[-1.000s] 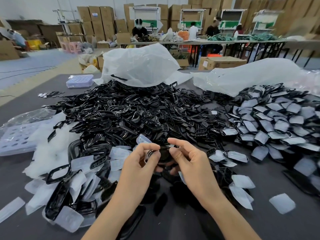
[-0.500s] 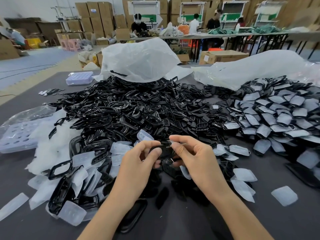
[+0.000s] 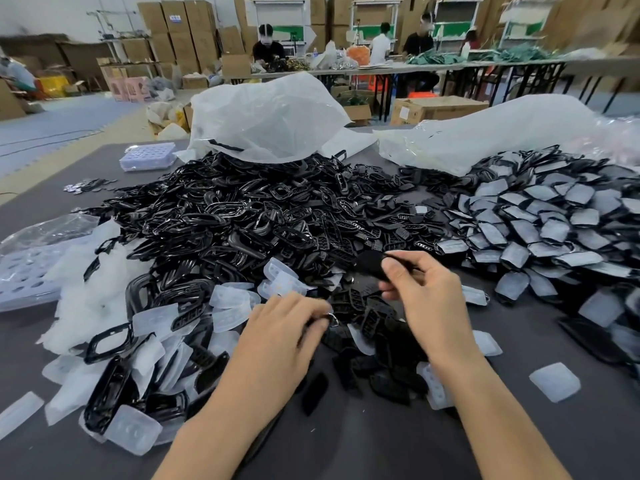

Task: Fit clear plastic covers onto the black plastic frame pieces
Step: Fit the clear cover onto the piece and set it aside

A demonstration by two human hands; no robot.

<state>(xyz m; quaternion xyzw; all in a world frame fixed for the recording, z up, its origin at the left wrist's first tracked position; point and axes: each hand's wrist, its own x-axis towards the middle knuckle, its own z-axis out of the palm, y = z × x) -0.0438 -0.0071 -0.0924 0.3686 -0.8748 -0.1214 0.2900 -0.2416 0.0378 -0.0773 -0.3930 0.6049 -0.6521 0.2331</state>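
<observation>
My right hand [image 3: 424, 292] pinches a small black frame piece [image 3: 372, 265], blurred, raised over the near edge of the big heap of black frame pieces [image 3: 249, 220]. My left hand [image 3: 284, 334] reaches down palm-down to the loose black pieces [image 3: 367, 313] in front of me; its fingertips curl on a small piece with a shiny edge [image 3: 330, 317]. Clear plastic covers [image 3: 228, 303] lie scattered left of my left hand. At the right, a heap of frames with covers fitted [image 3: 540, 223].
Grey table [image 3: 346, 445]. White plastic bags [image 3: 263, 119] behind the heaps. A lilac perforated tray [image 3: 147, 155] at the back left, another [image 3: 24, 271] at the far left. A single cover [image 3: 554, 381] lies at the near right. People work at tables beyond.
My hands held one piece together at the middle; now they have parted. The right hand rose to the right with a black piece, the left dropped onto the loose pieces.
</observation>
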